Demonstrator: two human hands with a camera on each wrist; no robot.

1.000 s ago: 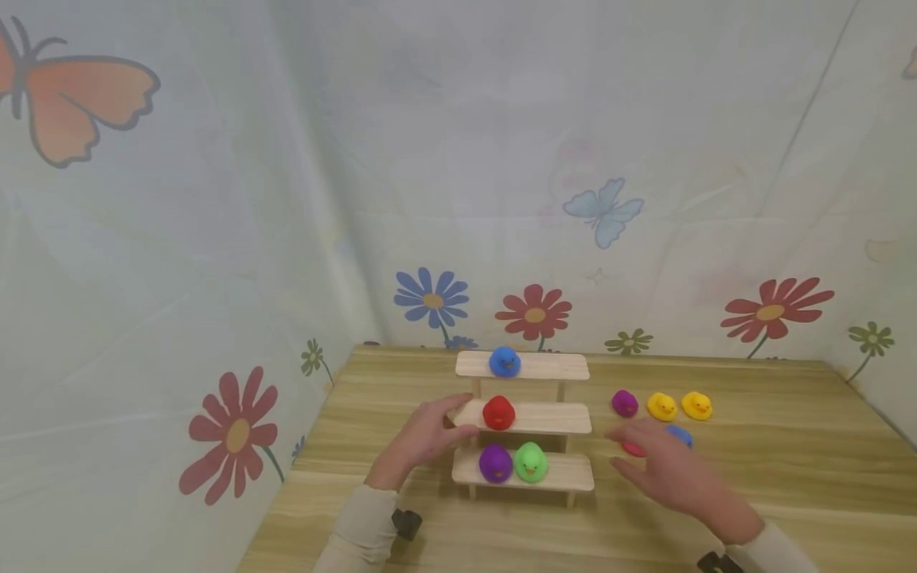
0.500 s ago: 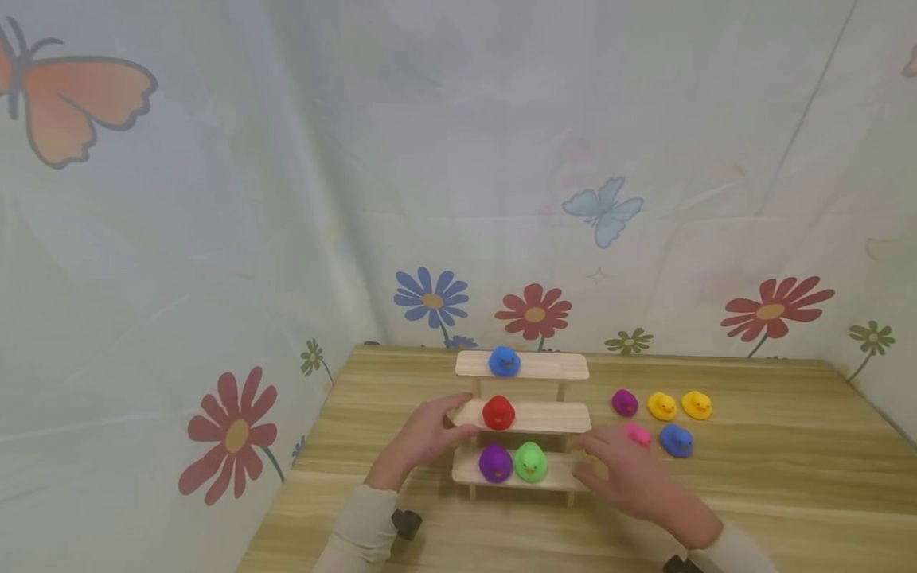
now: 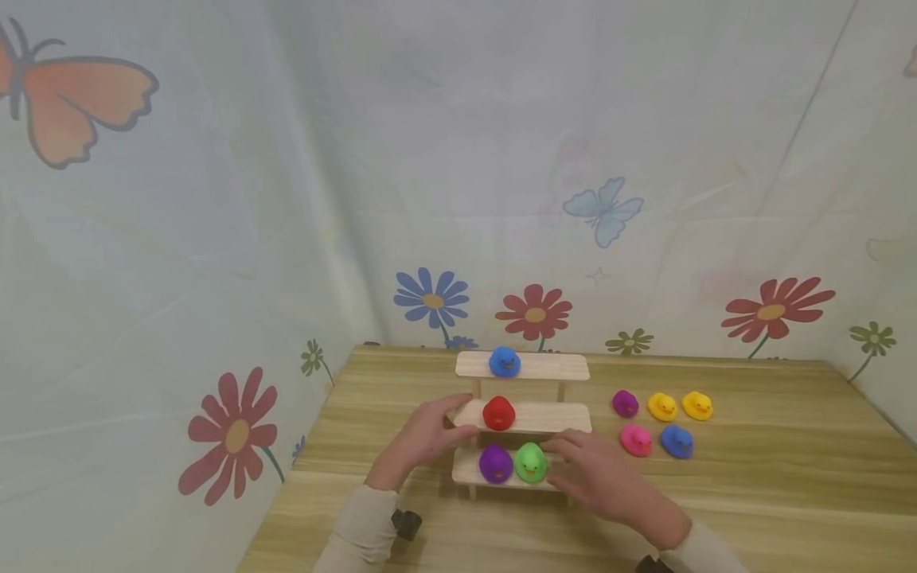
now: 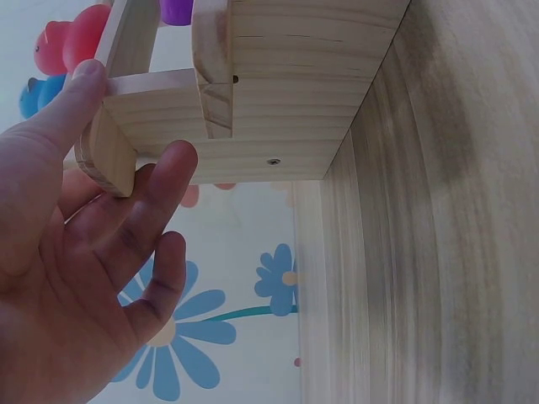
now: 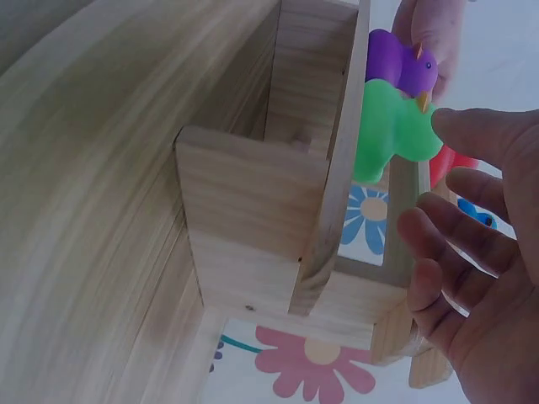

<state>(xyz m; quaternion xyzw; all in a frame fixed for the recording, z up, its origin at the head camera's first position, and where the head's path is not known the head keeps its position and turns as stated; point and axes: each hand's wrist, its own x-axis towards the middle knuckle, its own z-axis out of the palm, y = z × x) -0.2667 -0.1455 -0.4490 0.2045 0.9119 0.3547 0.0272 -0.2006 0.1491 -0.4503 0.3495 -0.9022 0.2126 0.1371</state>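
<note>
A three-tier wooden display shelf point(image 3: 552, 415) stands on the table. My left hand point(image 3: 424, 436) holds the left end of its middle board; in the left wrist view the thumb point(image 4: 82, 84) lies along the board and the other fingers are round its end. My right hand point(image 3: 605, 481) is over the right side of the bottom board, fingers relaxed, beside the green rubber duck point(image 3: 531, 462). In the right wrist view its thumb tip point(image 5: 446, 126) is right at that duck. A purple duck point(image 3: 496, 464) sits left of the green one, a red duck point(image 3: 499, 413) above, a blue duck point(image 3: 505, 362) on top.
Right of the shelf, several loose ducks lie on the table point(image 3: 774, 446): a small purple one point(image 3: 625, 403), two yellow ones point(image 3: 662, 407), a pink one point(image 3: 636, 440) and a blue one point(image 3: 677, 442). A flowered curtain point(image 3: 458, 159) hangs behind and at the left.
My right hand has moved left from above the loose pink and blue ducks to the green duck, uncovering those loose ducks. The left hand and the shelf have stayed put.
</note>
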